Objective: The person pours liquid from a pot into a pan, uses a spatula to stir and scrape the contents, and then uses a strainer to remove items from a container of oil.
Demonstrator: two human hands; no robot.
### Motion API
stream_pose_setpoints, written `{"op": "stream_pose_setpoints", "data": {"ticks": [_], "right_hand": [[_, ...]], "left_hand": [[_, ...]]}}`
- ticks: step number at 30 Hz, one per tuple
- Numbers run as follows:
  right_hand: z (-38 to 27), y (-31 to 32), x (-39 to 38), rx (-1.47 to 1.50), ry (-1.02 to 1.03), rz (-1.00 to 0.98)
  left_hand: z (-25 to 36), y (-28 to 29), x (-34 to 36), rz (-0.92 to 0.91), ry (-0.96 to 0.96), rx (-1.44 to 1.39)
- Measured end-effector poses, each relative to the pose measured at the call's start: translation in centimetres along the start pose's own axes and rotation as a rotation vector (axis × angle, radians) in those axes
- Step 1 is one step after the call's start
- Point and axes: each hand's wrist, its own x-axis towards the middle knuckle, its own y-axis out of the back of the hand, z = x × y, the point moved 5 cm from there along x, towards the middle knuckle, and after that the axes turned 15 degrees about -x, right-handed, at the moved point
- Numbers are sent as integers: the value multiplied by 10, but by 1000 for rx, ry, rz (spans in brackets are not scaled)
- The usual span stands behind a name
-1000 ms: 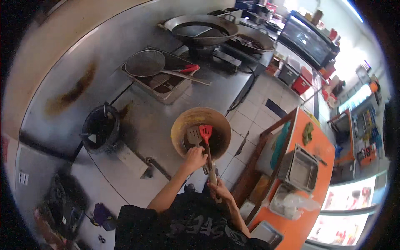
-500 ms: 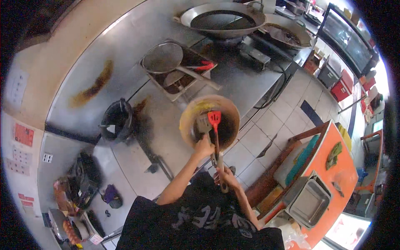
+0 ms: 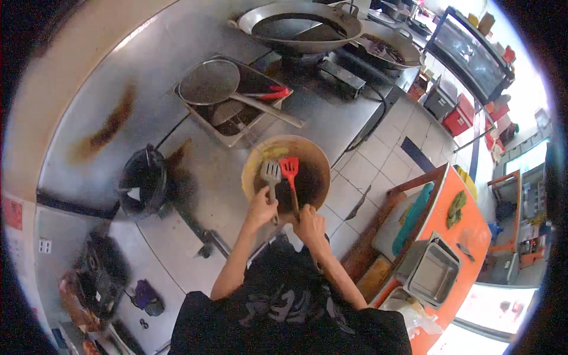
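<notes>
My left hand (image 3: 261, 208) is closed on a grey slotted spatula (image 3: 271, 171), whose head is inside a wide round bowl or pot (image 3: 316, 168) with yellowish stains on its inner wall. My right hand (image 3: 309, 226) grips the wooden-looking handle of a red slotted spatula (image 3: 289, 167), its head also inside the bowl, just right of the grey one. Both hands are at the bowl's near rim. Behind the bowl, a long-handled round strainer (image 3: 208, 81) rests over a rectangular metal tray (image 3: 236, 135) holding red-tipped utensils.
Large woks (image 3: 296, 23) stand at the back of the steel counter (image 3: 213, 171). A dark lined container (image 3: 142, 183) is at left. On the right, an orange-topped table (image 3: 467, 222) holds a metal pan (image 3: 432, 272) and green cloth (image 3: 455, 207). Tiled floor (image 3: 378, 165) lies between.
My right hand has moved up to the bowl's rim, level with the left, now higher on the red spatula. The two spatulas are more separated, the grey one shifted slightly left. The view has turned slightly.
</notes>
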Motion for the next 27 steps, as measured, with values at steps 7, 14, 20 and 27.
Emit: {"op": "stream_pose_setpoints", "data": {"ticks": [7,14,20,27], "right_hand": [[-20,5,10,-52,-35,-267],[-17,-33,10,177,-85,-242],[2,-17,7,181,-29,-29],[4,-24,-1,404,92,-19]], "left_hand": [[-46,27,-26,46,-78,-336],[-28,19,-79,17,213,-723],[-30,-7,-85,7,312,-943],[-43,2,-101,228,-79,-376]]}}
